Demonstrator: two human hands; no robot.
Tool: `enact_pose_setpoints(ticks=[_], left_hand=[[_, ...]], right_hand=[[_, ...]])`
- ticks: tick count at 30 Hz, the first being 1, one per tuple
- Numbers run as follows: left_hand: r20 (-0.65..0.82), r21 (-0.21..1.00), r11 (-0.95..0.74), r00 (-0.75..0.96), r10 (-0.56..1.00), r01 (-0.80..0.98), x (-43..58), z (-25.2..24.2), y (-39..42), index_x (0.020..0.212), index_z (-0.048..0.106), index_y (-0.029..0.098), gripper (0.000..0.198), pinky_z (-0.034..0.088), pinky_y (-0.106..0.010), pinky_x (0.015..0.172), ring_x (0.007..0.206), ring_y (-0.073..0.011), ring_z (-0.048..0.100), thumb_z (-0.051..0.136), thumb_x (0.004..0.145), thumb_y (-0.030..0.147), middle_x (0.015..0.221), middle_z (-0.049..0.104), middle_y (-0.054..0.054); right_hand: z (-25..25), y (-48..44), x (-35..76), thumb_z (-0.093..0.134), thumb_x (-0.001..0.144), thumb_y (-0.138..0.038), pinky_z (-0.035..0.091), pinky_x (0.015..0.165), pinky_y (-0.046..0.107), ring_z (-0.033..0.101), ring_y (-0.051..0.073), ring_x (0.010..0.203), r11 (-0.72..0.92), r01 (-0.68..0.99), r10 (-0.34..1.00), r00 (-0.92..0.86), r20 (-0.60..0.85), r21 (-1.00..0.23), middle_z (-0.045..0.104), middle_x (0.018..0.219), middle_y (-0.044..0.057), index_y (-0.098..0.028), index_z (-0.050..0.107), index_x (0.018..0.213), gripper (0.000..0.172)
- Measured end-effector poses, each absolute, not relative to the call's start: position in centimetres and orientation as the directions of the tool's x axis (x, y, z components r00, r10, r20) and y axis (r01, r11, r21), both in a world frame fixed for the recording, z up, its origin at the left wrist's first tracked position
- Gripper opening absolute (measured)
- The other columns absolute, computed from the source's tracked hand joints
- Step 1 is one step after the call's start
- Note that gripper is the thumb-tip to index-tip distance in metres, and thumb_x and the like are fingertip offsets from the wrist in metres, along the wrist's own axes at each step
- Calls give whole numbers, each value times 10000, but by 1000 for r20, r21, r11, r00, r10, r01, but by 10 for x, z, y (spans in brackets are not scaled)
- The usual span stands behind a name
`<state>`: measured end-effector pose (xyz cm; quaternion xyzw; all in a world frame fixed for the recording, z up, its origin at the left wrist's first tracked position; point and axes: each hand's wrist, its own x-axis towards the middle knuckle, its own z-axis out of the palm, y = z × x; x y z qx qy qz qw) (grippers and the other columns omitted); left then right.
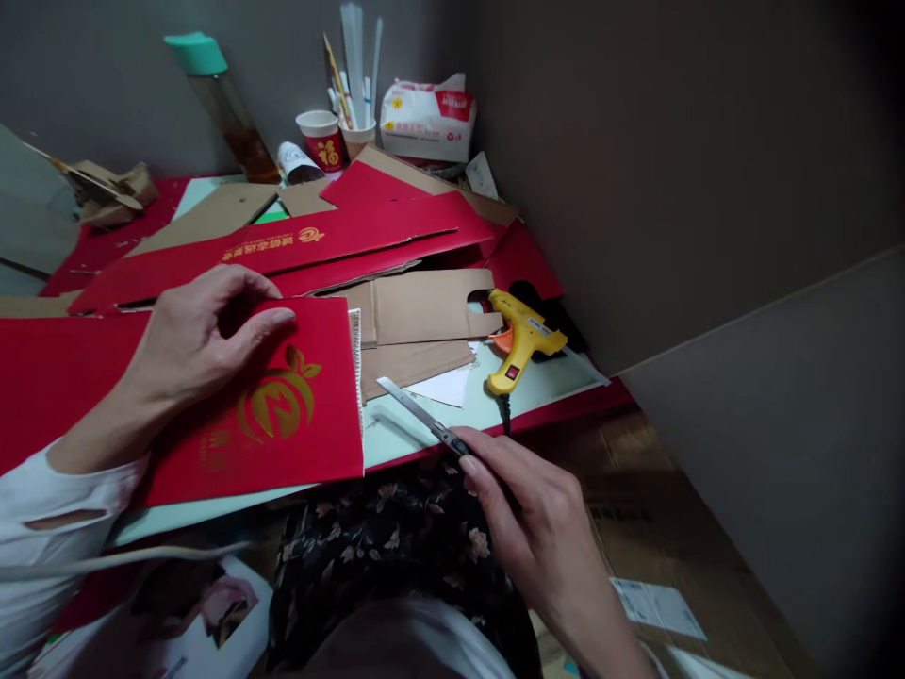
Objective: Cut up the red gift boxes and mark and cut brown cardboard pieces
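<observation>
My left hand (205, 335) grips a red cardboard panel (318, 443), thumb lying on its face and fingers curled at the far edge, their tips hidden. Gold print of a fruit-like logo marks the panel, and its right end shows a raw corrugated edge. In my right hand (534, 509) is a utility knife (424, 420) with its blade out, pointing up and left. The blade tip is apart from the panel, just right of the raw edge. Brown cardboard pieces (424, 306) lie beyond the blade.
A yellow glue gun (527, 339) lies on the table's right side. Red cardboard strips (388, 222) are piled behind. Farther back stand a teal-capped bottle (230, 118), a red paper cup (321, 141), a cup of sticks (359, 132) and a tissue pack (428, 118). A wall (671, 170) rises at right.
</observation>
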<state>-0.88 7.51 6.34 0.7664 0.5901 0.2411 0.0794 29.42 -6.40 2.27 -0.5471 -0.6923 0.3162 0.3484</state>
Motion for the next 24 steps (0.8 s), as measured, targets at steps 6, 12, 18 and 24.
enact_pose_setpoints(ticks=[6,12,18,24], left_hand=[[222,354,-325,259,940,877,-11,51,84,1001,595,180,448,400,-292,707,740,-171,523,639,851,601,903,616,-16],[219,263,-409,359,907,874,-13,40,92,1039,607,139,509,441,-344,833,915,-223,522,611,873,621,981,590,-68],[259,198,-503,450,855,841,-13,28,98,1077,646,125,557,462,-415,926,968,-251,498,592,873,641,1017,585,-105],[302,239,-783,722,622,574,-8,23,90,1321,620,219,365,429,-475,1082,1271,-261,520,445,1009,289,1363,607,-132]], right_hand=[[10,-62,282,427,975,-131,545,702,319,667,205,740,243,682,943,-333,4,-690,696,872,78,-233,573,1421,481],[12,-54,264,450,966,-108,498,688,251,667,168,777,312,657,887,-460,-37,-686,705,923,54,-268,592,1384,470],[11,-62,257,446,992,-165,502,749,273,690,183,851,253,567,892,-451,-38,-784,730,983,47,-251,607,1280,340],[17,-67,261,430,1010,-210,442,663,284,631,176,716,134,614,870,-449,-204,-778,690,855,31,-213,581,1025,152]])
